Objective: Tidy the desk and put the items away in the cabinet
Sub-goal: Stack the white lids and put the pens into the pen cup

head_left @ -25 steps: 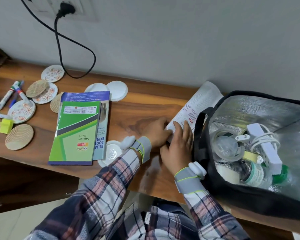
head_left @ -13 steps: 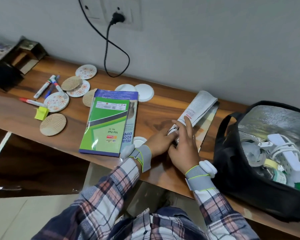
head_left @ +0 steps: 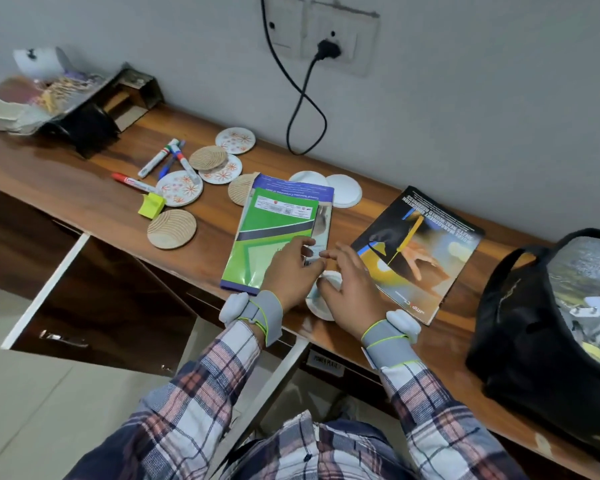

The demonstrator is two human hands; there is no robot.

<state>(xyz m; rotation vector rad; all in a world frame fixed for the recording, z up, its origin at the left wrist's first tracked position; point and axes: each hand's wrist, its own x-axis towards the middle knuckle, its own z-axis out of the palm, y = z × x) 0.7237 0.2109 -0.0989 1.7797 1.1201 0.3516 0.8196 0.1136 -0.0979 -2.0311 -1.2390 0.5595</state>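
Booklets (head_left: 274, 233) lie stacked on the desk (head_left: 94, 188); my left hand (head_left: 291, 271) curls its fingers over their right edge. My right hand (head_left: 352, 292), fingers spread and relaxed, hovers over a white coaster (head_left: 321, 308) beside a closed magazine (head_left: 420, 251).

Label (head_left: 324, 359) under desk (head_left: 84, 188) edge: "POWER PLATE", blurred; other print unreadable.

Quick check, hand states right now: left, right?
Left hand: fingers on the green slip pad edge; grip cannot be told.
Right hand: open, over a white coaster, holding nothing.
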